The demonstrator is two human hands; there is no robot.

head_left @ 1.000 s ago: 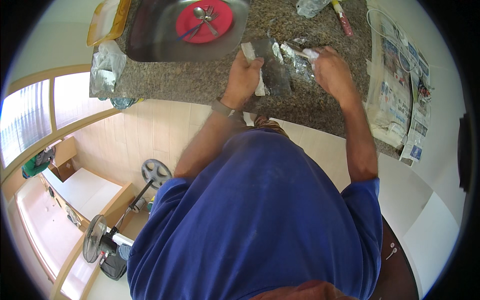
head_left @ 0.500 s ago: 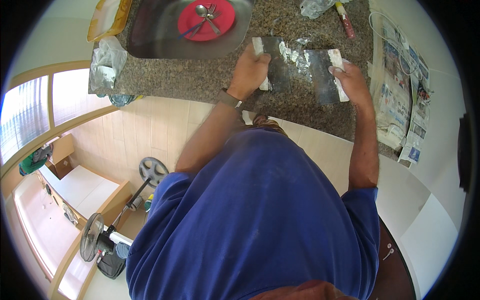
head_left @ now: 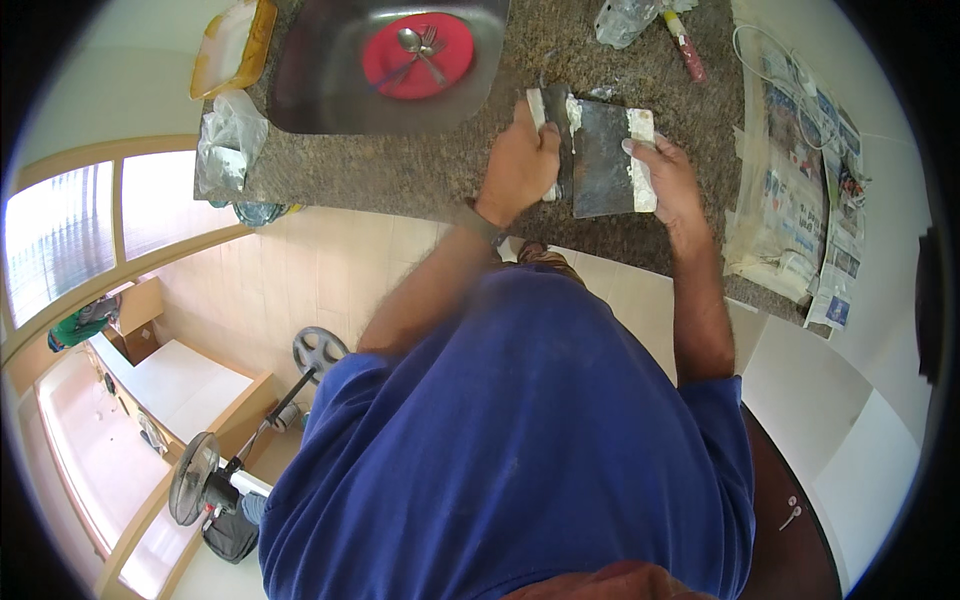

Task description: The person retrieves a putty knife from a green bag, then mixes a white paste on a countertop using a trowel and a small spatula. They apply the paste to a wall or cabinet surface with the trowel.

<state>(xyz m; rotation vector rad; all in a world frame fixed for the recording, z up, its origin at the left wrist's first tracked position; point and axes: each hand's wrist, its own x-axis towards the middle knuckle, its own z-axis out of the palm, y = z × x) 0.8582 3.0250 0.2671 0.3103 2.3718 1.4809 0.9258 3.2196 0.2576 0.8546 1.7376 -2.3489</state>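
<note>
My left hand (head_left: 518,168) is closed on the pale, putty-smeared edge of a wide putty knife (head_left: 563,160), whose dark blade is seen tilted and narrow. In my right hand (head_left: 678,182) is a second wide putty knife (head_left: 602,165), thumb on its white-crusted strip and its grey blade facing up. The two blades meet or nearly touch; I cannot tell which. A lump of white putty (head_left: 574,113) clings where they come together. Both tools are over the front of the speckled granite counter (head_left: 330,172).
To the left is a steel sink (head_left: 300,100) holding a red plate (head_left: 452,75) with a spoon (head_left: 409,40) and fork. A yellow tray (head_left: 262,50) and plastic bag (head_left: 232,130) stand beside it. Right are a red-handled tool (head_left: 688,55), newspaper (head_left: 790,200) and a white cable (head_left: 750,42).
My hands have come closer together, bringing the blades from apart to meeting. The left blade has tilted up. Most putty that lay on the counter between them no longer shows there.
</note>
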